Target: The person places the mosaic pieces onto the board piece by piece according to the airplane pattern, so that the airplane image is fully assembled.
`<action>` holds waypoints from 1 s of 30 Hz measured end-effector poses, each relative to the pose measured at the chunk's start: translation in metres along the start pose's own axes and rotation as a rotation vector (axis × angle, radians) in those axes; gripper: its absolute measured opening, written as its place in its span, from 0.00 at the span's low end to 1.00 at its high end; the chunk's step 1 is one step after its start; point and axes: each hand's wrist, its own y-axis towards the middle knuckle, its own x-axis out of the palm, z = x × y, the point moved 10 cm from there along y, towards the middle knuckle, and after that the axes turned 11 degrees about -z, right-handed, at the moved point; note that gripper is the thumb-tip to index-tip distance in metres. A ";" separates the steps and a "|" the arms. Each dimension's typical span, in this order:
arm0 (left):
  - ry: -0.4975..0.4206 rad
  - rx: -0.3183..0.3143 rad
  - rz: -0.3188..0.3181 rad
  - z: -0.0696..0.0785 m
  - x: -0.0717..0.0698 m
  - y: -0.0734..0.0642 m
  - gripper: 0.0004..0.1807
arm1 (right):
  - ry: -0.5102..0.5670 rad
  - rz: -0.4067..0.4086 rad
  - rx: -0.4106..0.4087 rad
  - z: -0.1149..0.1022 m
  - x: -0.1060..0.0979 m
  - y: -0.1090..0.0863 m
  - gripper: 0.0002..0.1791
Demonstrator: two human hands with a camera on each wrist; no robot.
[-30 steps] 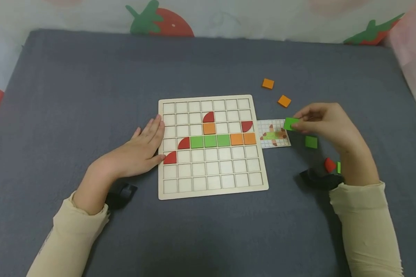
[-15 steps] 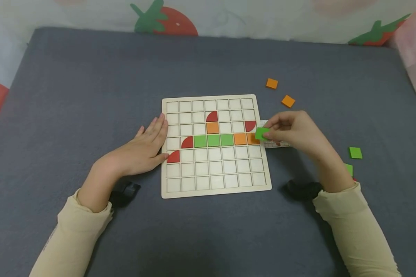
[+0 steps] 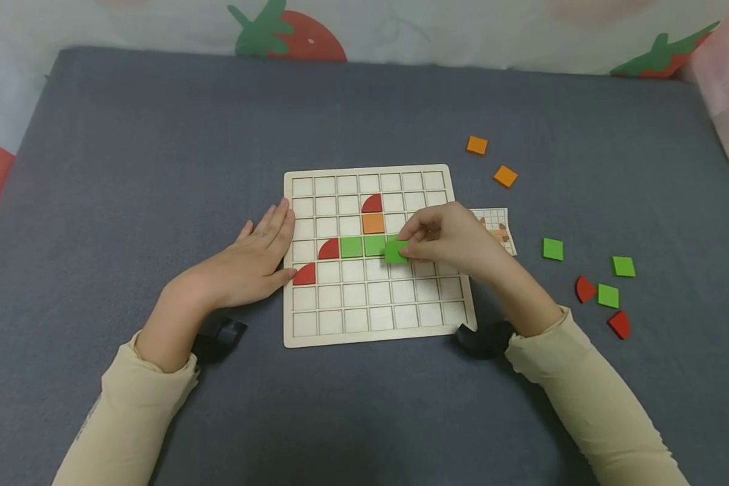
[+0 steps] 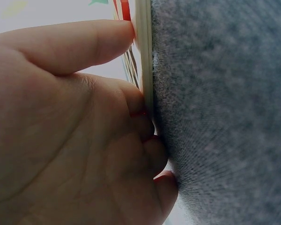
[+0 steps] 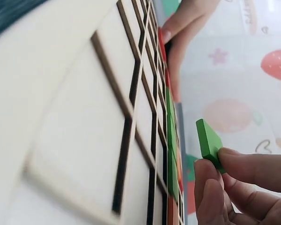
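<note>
A pale wooden grid board (image 3: 376,341) lies on the grey cloth, with red quarter-circles (image 3: 304,275), an orange square tile (image 3: 373,223) and green square tiles (image 3: 351,247) set in its cells. My left hand (image 3: 233,270) rests flat along the board's left edge, fingers straight, thumb at the red piece in the corner cell. Between thumb and fingers my right hand (image 3: 455,239) pinches a green square tile (image 5: 208,143), raised over the board in the right wrist view. This hand hides the cells at the right of the coloured row.
A printed pattern card (image 3: 497,226) sticks out from the board's right side. Two loose orange tiles (image 3: 476,145) lie beyond it. Farther right are several green tiles (image 3: 553,249) and two red quarter-circles (image 3: 619,325). A strawberry-printed cloth (image 3: 431,34) borders the far edge.
My right hand has carried the pinched green tile leftward, from above the card to over the middle of the board. The left hand stays at the board's left edge.
</note>
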 end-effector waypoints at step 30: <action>0.012 -0.006 0.013 0.001 -0.003 0.002 0.42 | -0.040 -0.104 0.061 -0.023 0.060 0.048 0.05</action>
